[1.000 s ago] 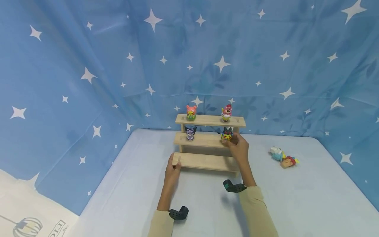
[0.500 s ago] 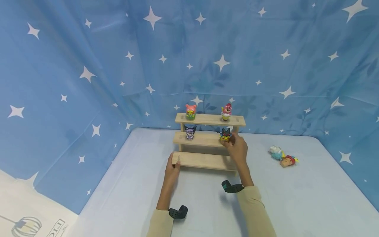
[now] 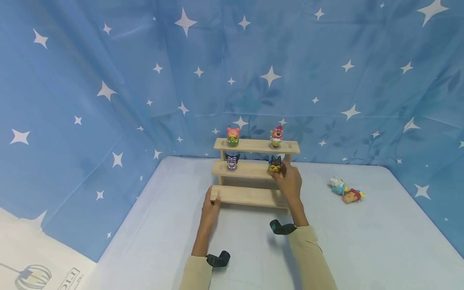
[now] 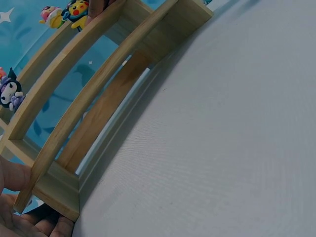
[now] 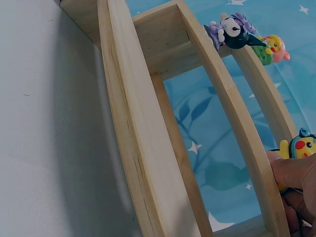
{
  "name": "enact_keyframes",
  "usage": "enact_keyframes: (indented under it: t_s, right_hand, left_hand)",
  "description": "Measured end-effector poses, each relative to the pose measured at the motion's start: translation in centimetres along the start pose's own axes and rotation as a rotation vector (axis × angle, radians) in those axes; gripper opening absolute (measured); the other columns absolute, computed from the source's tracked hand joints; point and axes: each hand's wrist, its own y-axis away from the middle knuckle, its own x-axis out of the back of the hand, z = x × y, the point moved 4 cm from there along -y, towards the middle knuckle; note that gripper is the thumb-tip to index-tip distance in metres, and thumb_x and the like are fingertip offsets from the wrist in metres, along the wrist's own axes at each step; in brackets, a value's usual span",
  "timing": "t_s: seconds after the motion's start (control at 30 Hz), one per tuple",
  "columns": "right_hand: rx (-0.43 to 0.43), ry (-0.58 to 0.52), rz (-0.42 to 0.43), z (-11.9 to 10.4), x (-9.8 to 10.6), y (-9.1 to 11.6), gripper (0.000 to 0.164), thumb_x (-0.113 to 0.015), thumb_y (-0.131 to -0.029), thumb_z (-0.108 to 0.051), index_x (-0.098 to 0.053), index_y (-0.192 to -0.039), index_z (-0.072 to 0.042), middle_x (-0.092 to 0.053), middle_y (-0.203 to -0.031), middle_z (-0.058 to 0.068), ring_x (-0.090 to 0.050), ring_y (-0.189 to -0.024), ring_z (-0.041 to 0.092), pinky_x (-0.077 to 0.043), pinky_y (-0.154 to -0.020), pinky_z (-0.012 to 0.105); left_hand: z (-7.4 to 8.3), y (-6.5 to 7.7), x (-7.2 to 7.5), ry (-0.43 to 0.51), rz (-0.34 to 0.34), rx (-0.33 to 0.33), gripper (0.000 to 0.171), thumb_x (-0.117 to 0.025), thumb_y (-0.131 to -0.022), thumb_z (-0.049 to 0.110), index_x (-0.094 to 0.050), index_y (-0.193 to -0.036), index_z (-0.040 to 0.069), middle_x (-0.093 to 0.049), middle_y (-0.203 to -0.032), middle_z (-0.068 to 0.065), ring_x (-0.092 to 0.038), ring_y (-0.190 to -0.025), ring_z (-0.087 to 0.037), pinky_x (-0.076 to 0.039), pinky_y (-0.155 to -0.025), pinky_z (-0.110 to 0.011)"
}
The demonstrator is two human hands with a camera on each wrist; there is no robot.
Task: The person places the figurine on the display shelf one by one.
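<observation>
A three-step wooden display stand (image 3: 250,196) stands on the table. My left hand (image 3: 210,209) grips the left end of its lowest step, thumb on top and fingers beneath. With thumb and fingers, my right hand (image 3: 290,181) pinches a yellow figurine with a dark eared hood (image 3: 275,164) at the right of the middle step. In the right wrist view this figurine (image 5: 302,145) is partly covered by the thumb. A black-and-purple figurine (image 3: 232,162) stands at the left of that step. On the top step are a pink-and-green figurine (image 3: 233,137) and a pink figurine with a red hat (image 3: 276,137).
To the right, a white-and-blue figurine (image 3: 338,185) and a brown-and-red figurine (image 3: 352,196) lie close together on the white table (image 3: 362,241). A blue star-printed curtain (image 3: 250,96) hangs behind the stand and along the sides.
My right hand has shifted slightly left with the hooded figurine, which has turned a little on the middle step. The left hand keeps its grip on the stand.
</observation>
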Motion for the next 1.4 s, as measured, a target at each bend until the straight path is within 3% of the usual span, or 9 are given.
enact_keyframes:
  t_s: [0.4,0.7,1.4]
  right_hand:
    - [0.035,0.004,0.031,0.04,-0.12,0.19,0.042,-0.08,-0.081,-0.018,-0.064,-0.114,0.004,-0.067,-0.097,0.026,-0.058,-0.093,0.041,-0.044,-0.08,0.056]
    - [0.002,0.022,0.005,-0.14,0.06,0.22,0.043,-0.079,-0.083,-0.02,-0.064,-0.115,0.004,-0.067,-0.104,0.025,-0.058,-0.099,0.041,-0.045,-0.087,0.055]
    - [0.031,0.035,0.014,-0.12,-0.15,0.01,0.042,-0.079,-0.083,-0.019,-0.063,-0.115,0.005,-0.068,-0.106,0.027,-0.058,-0.101,0.042,-0.045,-0.088,0.056]
  left_hand:
    - [-0.44,0.0,-0.06,-0.009,0.001,-0.007,0.057,-0.045,-0.103,0.015,-0.023,-0.155,0.007,-0.028,-0.158,-0.021,-0.024,-0.147,-0.042,-0.023,-0.117,-0.059]
    - [-0.35,0.02,-0.1,-0.009,0.007,-0.009,0.058,-0.046,-0.102,0.014,-0.024,-0.155,0.007,-0.029,-0.158,-0.022,-0.024,-0.146,-0.042,-0.022,-0.117,-0.06]
    - [-0.24,0.02,-0.03,0.02,0.003,0.002,0.059,-0.045,-0.102,0.015,-0.021,-0.156,0.008,-0.026,-0.16,-0.019,-0.022,-0.148,-0.04,-0.02,-0.119,-0.057]
